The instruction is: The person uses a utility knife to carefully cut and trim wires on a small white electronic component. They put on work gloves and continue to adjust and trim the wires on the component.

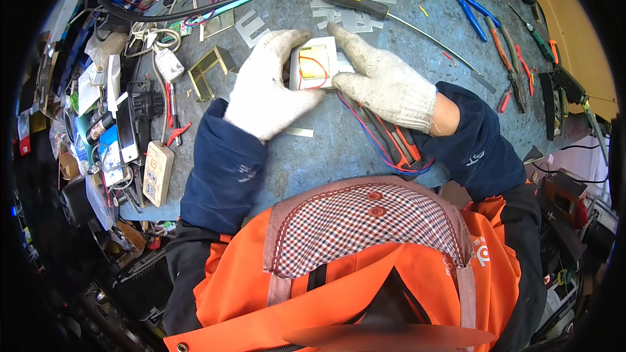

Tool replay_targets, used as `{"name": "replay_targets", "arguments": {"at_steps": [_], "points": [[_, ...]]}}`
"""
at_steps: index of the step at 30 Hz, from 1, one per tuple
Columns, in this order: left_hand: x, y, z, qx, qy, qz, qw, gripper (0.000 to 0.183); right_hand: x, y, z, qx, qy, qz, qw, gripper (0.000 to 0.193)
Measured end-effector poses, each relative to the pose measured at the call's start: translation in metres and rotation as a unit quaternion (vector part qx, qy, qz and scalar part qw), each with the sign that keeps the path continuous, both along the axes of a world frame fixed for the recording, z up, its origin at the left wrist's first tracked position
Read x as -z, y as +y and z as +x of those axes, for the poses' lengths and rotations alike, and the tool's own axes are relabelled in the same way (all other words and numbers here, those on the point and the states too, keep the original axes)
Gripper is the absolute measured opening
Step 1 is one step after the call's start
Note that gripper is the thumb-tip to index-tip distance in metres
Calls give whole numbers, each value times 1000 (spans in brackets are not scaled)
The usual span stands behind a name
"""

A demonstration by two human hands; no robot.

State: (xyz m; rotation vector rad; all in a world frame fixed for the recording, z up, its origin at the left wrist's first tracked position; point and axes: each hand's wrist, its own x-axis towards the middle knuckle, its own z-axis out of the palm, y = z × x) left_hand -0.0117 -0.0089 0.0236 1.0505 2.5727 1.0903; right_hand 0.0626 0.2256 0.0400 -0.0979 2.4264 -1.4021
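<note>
Between my gloved hands stands a small transformer (315, 68), with a pale square frame, yellow tape in the middle and a red wire looped across it. My left hand (264, 81) curls round its left side, fingertips at the top and thumb along the bottom. Against its right edge is my right hand (388, 81), index finger near the top corner and thumb near the lower one. Red and blue wires (368, 132) trail below the right hand, beside a red-and-black handled tool (398, 143) partly hidden by that hand.
E-shaped metal plates (251, 28) lie at the back, near a yellow-and-black screwdriver (352, 1). A brass-coloured bracket (210, 73) sits left of my hands. Blue-handled pliers (471, 13) and several other tools lie right. Cables, a power strip (158, 173) and clutter fill the left edge.
</note>
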Motion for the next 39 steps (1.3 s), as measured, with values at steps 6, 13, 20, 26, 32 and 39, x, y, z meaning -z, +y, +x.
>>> {"name": "replay_targets", "arguments": {"at_steps": [6, 13, 20, 26, 32, 39], "points": [[0, 10, 11, -64, 62, 10, 996, 80, 34, -2, 5, 26, 105, -9, 994, 82], [-4, 0, 1, -13, -32, 21, 999, 87, 29, 1, 6, 64, 28, -139, 988, 73], [-4, 2, 4, 4, 78, -3, 997, 81, 34, -6, 3, 57, 60, -147, 986, 85], [-5, 2, 2, -3, 47, 26, 999, 77, 18, 3, -1, 68, -22, -190, 979, 85], [-7, 4, 6, -6, 55, 47, 997, 75, 17, 13, -8, 27, 120, -41, 992, 81], [-8, -8, -2, 23, 28, 20, 999, 86, 1, 10, 0, 84, -15, -111, 990, 68]]}}
